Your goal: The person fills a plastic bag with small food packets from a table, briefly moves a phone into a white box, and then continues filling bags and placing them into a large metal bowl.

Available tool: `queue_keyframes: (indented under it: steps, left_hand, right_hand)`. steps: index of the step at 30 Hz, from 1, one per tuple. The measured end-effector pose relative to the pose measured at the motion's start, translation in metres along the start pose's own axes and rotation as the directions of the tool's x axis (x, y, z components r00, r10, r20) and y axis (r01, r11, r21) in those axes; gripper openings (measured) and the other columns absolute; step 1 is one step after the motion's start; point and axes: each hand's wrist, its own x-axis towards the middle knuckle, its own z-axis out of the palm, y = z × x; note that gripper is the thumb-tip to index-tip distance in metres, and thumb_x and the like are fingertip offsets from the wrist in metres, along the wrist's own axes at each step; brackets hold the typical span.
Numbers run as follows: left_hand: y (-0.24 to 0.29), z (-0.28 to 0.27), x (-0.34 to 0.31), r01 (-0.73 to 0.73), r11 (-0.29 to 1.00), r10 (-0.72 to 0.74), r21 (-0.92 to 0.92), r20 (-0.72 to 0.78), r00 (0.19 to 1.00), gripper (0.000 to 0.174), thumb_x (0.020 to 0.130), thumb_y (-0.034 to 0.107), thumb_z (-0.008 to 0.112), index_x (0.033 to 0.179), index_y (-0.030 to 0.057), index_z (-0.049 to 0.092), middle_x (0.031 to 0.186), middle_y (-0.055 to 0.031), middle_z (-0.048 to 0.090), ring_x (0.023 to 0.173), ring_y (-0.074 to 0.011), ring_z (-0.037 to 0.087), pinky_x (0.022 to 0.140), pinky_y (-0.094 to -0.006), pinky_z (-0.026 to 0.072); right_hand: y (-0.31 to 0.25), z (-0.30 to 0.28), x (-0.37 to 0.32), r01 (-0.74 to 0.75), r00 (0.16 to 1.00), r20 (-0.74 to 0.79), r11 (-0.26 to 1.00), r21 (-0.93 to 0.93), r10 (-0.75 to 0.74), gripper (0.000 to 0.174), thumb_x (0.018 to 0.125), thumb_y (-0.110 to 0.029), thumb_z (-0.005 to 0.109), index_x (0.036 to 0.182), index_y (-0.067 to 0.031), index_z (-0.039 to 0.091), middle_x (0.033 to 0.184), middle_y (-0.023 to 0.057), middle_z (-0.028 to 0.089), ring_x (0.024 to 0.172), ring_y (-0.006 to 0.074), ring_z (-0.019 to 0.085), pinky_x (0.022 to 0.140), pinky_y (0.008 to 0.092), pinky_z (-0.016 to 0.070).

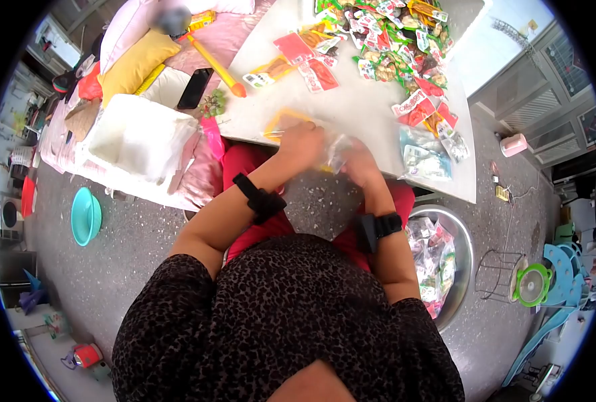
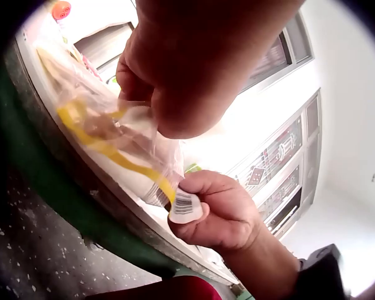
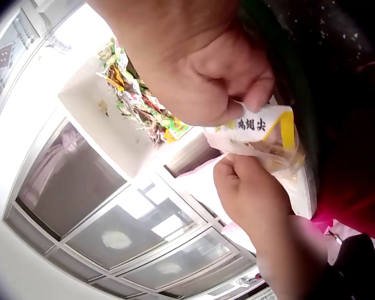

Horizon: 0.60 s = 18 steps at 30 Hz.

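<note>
Both hands pinch a clear plastic packet [image 2: 132, 164] with a yellow band, over the table's near edge. In the head view the left hand [image 1: 302, 145] is at the packet's left part and the right hand [image 1: 360, 165] at its right side, both blurred. The left wrist view has the left hand [image 2: 187, 69] gripping the film at the top, while the right hand [image 2: 222, 211] holds a white corner with a barcode between thumb and fingers. Dark printed characters show on the packet [image 3: 262, 125] between the right hand [image 3: 219, 75] and the left hand [image 3: 253, 194]. Its contents are unclear.
Many colourful packets [image 1: 395, 50] are heaped at the table's back right. Red packets [image 1: 318, 72], a yellow stick [image 1: 216, 67] and a phone [image 1: 195, 88] lie farther back. A white foam box [image 1: 137, 130] is left; a metal basin [image 1: 462, 268] with packets stands lower right.
</note>
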Motion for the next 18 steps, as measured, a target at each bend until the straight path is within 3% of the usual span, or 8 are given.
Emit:
queue_keyframes:
  steps: [2,4,6,7,9,11,14,18]
  left_hand:
    - [0.005,-0.003,-0.004,-0.052,0.999,0.052,0.0,-0.004,0.999,0.011,0.065,0.012,0.049,0.072,0.0041,0.052,0.071,-0.0116,0.053,0.068,-0.0264,0.055,0.055,-0.036,0.0454]
    - [0.006,0.008,-0.005,-0.034,0.999,0.033,-0.002,-0.027,0.999,0.01,0.065,0.012,0.049,0.072,0.0042,0.052,0.072,-0.0112,0.052,0.068,-0.0263,0.055,0.055,-0.036,0.0452]
    - [0.005,0.013,-0.005,-0.04,0.999,0.039,-0.001,-0.054,0.998,0.009,0.065,0.012,0.05,0.07,0.0045,0.052,0.071,-0.0106,0.052,0.067,-0.0257,0.054,0.055,-0.036,0.0447]
    - [0.004,0.012,-0.006,-0.055,0.998,0.055,0.002,-0.069,0.996,0.009,0.064,0.012,0.05,0.068,0.0048,0.053,0.069,-0.0102,0.051,0.066,-0.0252,0.054,0.055,-0.036,0.0443]
    - [0.001,0.013,-0.008,-0.062,0.998,0.062,-0.007,-0.08,0.995,0.008,0.064,0.012,0.05,0.066,0.0051,0.053,0.068,-0.0099,0.051,0.066,-0.0247,0.053,0.055,-0.0357,0.044]
    - [-0.002,0.017,-0.01,-0.047,0.998,0.045,-0.033,-0.07,0.997,0.007,0.064,0.011,0.049,0.066,0.0052,0.053,0.068,-0.0103,0.051,0.067,-0.0246,0.053,0.056,-0.0352,0.044]
    - [-0.002,0.015,-0.011,-0.03,0.999,0.028,-0.044,-0.03,0.999,0.008,0.064,0.012,0.049,0.067,0.0051,0.052,0.068,-0.0099,0.051,0.068,-0.0247,0.053,0.056,-0.0342,0.044]
    - [-0.002,0.018,-0.011,-0.063,0.996,0.055,-0.061,-0.118,0.992,0.008,0.065,0.012,0.048,0.068,0.0055,0.052,0.067,-0.009,0.051,0.069,-0.025,0.052,0.056,-0.0339,0.0435]
  right_hand:
    - [0.022,-0.011,0.017,0.024,1.0,-0.01,0.995,0.095,-0.023,0.03,0.07,0.001,0.038,0.099,-0.0033,0.048,0.082,0.0051,0.055,0.059,0.0108,0.051,0.039,0.0201,0.0362]
    - [0.05,-0.008,0.034,0.154,0.987,-0.006,0.951,0.267,-0.158,0.031,0.07,0.001,0.038,0.1,-0.0035,0.047,0.083,0.0059,0.055,0.063,0.0121,0.052,0.041,0.0208,0.0382]
    - [0.059,-0.008,0.039,0.219,0.974,-0.001,0.941,0.257,-0.227,0.032,0.07,0.0,0.038,0.101,-0.004,0.047,0.085,0.0064,0.055,0.067,0.0133,0.053,0.043,0.0215,0.04]
    - [0.058,-0.008,0.038,0.224,0.973,0.011,0.961,0.163,-0.229,0.032,0.07,0.0,0.039,0.101,-0.0043,0.047,0.086,0.0065,0.055,0.069,0.0139,0.053,0.044,0.0218,0.0408]
    - [0.047,-0.008,0.03,0.144,0.989,-0.029,0.988,0.049,-0.143,0.032,0.07,0.0,0.039,0.101,-0.0049,0.047,0.087,0.0065,0.054,0.072,0.0144,0.053,0.046,0.0221,0.0418]
    - [-0.004,0.006,-0.007,-0.027,0.99,-0.138,0.999,0.03,0.031,0.033,0.07,0.0,0.039,0.102,-0.0054,0.047,0.087,0.0061,0.055,0.073,0.0143,0.053,0.048,0.0221,0.0423]
    - [0.009,-0.008,0.003,-0.079,0.997,0.015,0.997,-0.024,0.079,0.031,0.071,0.0,0.039,0.1,-0.0058,0.047,0.088,0.0059,0.055,0.071,0.0145,0.054,0.048,0.0219,0.0421]
    - [0.002,-0.004,-0.005,-0.025,0.997,-0.067,0.987,0.159,0.036,0.03,0.071,0.0,0.04,0.1,-0.0061,0.046,0.086,0.0052,0.055,0.07,0.0146,0.054,0.048,0.0238,0.0425]
